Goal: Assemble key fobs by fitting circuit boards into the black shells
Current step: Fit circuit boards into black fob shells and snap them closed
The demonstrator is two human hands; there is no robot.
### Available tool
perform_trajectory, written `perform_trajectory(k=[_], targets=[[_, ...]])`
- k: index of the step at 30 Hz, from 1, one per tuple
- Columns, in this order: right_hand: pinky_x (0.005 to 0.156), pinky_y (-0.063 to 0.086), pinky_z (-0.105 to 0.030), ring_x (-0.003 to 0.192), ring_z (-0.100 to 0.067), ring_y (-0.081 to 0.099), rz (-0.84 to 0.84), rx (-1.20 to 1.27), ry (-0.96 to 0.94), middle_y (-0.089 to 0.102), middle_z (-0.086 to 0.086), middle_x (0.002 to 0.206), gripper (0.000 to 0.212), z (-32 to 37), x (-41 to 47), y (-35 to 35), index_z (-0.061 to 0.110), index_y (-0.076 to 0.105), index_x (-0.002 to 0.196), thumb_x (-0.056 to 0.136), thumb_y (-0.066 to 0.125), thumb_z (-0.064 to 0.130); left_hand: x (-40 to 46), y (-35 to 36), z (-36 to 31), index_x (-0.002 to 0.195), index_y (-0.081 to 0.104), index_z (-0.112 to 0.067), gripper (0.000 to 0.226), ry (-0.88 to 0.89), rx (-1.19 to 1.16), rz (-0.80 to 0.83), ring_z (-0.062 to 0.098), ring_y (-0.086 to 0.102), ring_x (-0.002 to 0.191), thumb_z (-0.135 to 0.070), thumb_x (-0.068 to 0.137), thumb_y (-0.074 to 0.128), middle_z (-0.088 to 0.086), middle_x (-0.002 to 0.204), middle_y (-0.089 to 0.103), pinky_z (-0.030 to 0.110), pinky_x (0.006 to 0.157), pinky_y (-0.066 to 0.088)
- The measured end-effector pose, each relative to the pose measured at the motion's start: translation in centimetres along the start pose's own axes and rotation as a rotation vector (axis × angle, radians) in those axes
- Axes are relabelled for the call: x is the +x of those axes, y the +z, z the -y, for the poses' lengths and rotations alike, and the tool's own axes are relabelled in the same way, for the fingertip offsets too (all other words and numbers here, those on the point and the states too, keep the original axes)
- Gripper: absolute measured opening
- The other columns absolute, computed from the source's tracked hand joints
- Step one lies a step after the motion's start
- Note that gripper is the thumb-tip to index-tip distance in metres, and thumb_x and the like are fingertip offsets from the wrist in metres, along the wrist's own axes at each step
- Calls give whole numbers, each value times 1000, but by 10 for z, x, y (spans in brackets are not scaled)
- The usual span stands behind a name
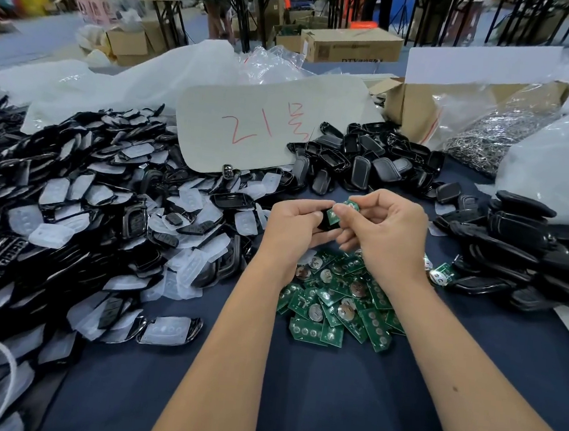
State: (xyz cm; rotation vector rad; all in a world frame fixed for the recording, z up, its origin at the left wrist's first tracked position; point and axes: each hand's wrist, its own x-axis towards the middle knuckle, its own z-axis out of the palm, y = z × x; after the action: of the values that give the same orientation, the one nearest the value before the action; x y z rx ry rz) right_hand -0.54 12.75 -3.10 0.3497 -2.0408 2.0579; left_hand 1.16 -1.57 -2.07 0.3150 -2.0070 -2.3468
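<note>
My left hand point(296, 226) grips a black shell point(328, 223) above the dark blue table. My right hand point(383, 231) pinches a green circuit board point(340, 210) and holds it against the open face of that shell; both parts are mostly hidden by my fingers. Below my hands lies a heap of green circuit boards point(334, 302), some with round silver coin cells.
A wide pile of black front shells with translucent button pads point(86, 218) fills the left side. Black shell halves point(360, 163) lie behind my hands, and another stack point(520, 256) lies on the right. A card marked in red point(267, 124), a cardboard box point(420, 103) and a bag of metal rings point(496, 137) stand at the back.
</note>
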Motion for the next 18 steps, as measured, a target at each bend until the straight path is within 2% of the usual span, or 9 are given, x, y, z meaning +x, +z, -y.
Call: perform_trajectory(k=[6,10,13,18], targets=[[45,55,-30,48,-28,69,1,-53,10,71,-11,63,14,1,0,0,9,71,85,86,85,12,-1,1,0,105,77,-4,34,5,-15,12,10,74,68,7,105,45,23,111,71,26,74,62],[47,56,-33,51,-21,69,-61,-251,-30,71,-3,62,16,0,2,2,13,73,84,84,88,21,-1,2,0,104,76,-3,32,3,-40,-3,17,77,76,6,105,45,24,117,70,28,76,63],[59,53,-30,61,-13,63,-119,-439,-84,69,0,66,20,0,3,2,15,77,81,78,91,30,-1,3,1,109,74,3,25,17,-52,-17,21,77,89,6,104,50,26,117,70,28,77,63],[58,43,-16,58,-4,58,-166,-488,-79,64,6,65,30,0,2,1,18,71,83,74,92,37,-2,4,6,117,71,5,23,78,3,-13,25,77,97,11,99,57,22,108,75,26,77,62]])
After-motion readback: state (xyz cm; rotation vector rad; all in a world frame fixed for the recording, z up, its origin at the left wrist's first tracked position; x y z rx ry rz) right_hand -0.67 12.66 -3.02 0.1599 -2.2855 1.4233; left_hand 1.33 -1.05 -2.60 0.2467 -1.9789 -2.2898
